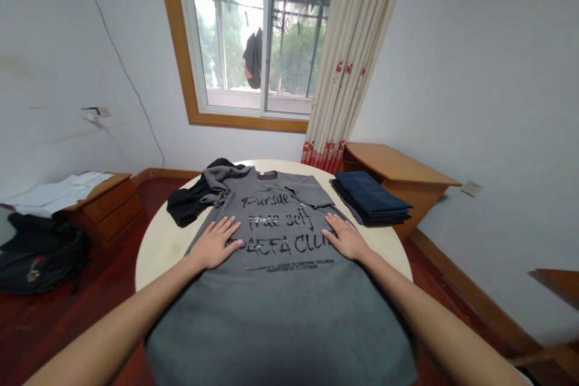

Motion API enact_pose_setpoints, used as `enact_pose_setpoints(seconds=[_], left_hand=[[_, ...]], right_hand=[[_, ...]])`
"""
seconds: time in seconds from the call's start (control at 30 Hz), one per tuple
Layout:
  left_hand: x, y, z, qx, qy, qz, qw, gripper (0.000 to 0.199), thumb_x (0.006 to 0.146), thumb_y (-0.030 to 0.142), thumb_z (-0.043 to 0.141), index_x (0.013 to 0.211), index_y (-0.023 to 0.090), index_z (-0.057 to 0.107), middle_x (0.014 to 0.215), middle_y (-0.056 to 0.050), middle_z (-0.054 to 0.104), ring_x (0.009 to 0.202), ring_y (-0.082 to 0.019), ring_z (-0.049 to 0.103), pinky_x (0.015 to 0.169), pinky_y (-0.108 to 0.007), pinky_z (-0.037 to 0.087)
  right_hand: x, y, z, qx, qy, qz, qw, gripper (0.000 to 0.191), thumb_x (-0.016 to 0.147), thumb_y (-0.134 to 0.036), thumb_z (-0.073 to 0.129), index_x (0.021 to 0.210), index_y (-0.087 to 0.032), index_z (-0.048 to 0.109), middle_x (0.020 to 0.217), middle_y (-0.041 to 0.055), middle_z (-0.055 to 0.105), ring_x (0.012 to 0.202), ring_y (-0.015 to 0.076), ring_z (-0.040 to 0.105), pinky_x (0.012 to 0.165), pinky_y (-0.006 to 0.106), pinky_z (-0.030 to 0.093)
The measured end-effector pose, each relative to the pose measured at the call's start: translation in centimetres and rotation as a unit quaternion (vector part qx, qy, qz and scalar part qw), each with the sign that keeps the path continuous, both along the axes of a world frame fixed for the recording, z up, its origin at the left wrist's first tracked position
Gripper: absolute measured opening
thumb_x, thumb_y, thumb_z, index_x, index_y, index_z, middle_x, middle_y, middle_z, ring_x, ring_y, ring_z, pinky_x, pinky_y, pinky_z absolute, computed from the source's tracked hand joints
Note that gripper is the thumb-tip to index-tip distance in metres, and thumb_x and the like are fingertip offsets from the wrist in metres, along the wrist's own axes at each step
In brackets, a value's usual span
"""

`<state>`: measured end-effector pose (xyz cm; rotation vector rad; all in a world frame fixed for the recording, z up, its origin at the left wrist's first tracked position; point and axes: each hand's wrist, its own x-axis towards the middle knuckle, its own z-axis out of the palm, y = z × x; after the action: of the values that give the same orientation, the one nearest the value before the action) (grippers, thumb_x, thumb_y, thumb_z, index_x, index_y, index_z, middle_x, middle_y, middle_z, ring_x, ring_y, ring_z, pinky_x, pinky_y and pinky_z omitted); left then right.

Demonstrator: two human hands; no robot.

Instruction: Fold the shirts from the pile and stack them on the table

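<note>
A grey T-shirt (280, 301) with black lettering lies spread, printed side up, over a round pale table (158, 247). Its collar points toward the window, and the hem hangs over the near edge. The left sleeve is bunched and the right one is folded inward. My left hand (216, 243) rests flat on the shirt's left side, fingers apart. On the opposite side, my right hand (346, 237) also lies flat, its fingertips by the printed words. Neither hand grasps the cloth.
A crumpled black garment (185, 204) lies at the table's back left. Folded dark clothes (373, 196) are stacked at the right edge. Beyond them stands a wooden desk (398, 163). A low wooden cabinet (106, 208) and a black bag (40, 259) are at the far left.
</note>
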<state>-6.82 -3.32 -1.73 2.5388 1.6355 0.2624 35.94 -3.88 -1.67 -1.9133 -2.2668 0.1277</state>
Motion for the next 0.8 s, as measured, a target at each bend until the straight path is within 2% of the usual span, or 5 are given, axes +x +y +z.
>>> enact_pose_setpoints(seconds=[0.33, 0.47, 0.63, 0.7, 0.8], left_hand=[[-2.0, -1.2, -0.6, 0.027, 0.001, 0.065, 0.998, 0.076, 0.094, 0.065, 0.034, 0.152, 0.017, 0.043, 0.162, -0.01, 0.027, 0.15, -0.033, 0.023, 0.121, -0.05, 0.02], [-2.8, -0.3, 0.5, 0.02, -0.057, 0.06, 0.996, 0.074, 0.09, 0.065, 0.04, 0.145, 0.017, 0.052, 0.154, -0.012, 0.044, 0.144, -0.033, 0.037, 0.117, -0.048, 0.03], [-5.4, 5.3, 3.8, 0.045, -0.214, 0.171, 0.961, 0.068, 0.091, 0.058, 0.037, 0.139, 0.013, 0.056, 0.119, -0.014, 0.071, 0.105, -0.03, 0.068, 0.093, -0.039, 0.052], [-6.3, 8.3, 4.8, 0.1, -0.207, 0.221, 0.948, 0.063, 0.088, 0.053, 0.042, 0.131, 0.011, 0.061, 0.12, -0.017, 0.07, 0.106, -0.032, 0.067, 0.093, -0.04, 0.051], [-6.8, 12.5, 5.6, 0.121, -0.194, 0.224, 0.948, 0.059, 0.084, 0.051, 0.051, 0.126, 0.012, 0.064, 0.126, -0.02, 0.067, 0.116, -0.035, 0.063, 0.1, -0.044, 0.046]], right_hand=[[2.4, -1.9, -0.9, 0.012, -0.031, -0.052, 0.998, 0.07, 0.099, -0.059, 0.028, 0.153, -0.014, 0.038, 0.161, 0.013, 0.03, 0.15, 0.0273, 0.026, 0.121, 0.047, 0.024], [2.8, -2.8, -0.7, 0.021, -0.056, -0.067, 0.996, 0.068, 0.099, -0.056, 0.03, 0.15, -0.012, 0.043, 0.159, 0.0145, 0.035, 0.148, 0.0295, 0.031, 0.117, 0.048, 0.03], [0.3, -0.7, 3.0, 0.028, -0.092, -0.045, 0.994, 0.049, 0.094, -0.047, 0.044, 0.119, -0.012, 0.068, 0.128, 0.0205, 0.065, 0.121, 0.0354, 0.059, 0.099, 0.047, 0.047], [-1.4, 1.2, 4.8, 0.056, -0.071, -0.017, 0.996, 0.039, 0.091, -0.043, 0.05, 0.108, -0.015, 0.072, 0.115, 0.0166, 0.07, 0.111, 0.0327, 0.063, 0.094, 0.043, 0.048], [-3.9, 5.1, 6.5, 0.082, 0.0, -0.009, 0.997, 0.036, 0.092, -0.043, 0.049, 0.107, -0.019, 0.072, 0.113, 0.0123, 0.072, 0.106, 0.0283, 0.066, 0.091, 0.037, 0.049]])
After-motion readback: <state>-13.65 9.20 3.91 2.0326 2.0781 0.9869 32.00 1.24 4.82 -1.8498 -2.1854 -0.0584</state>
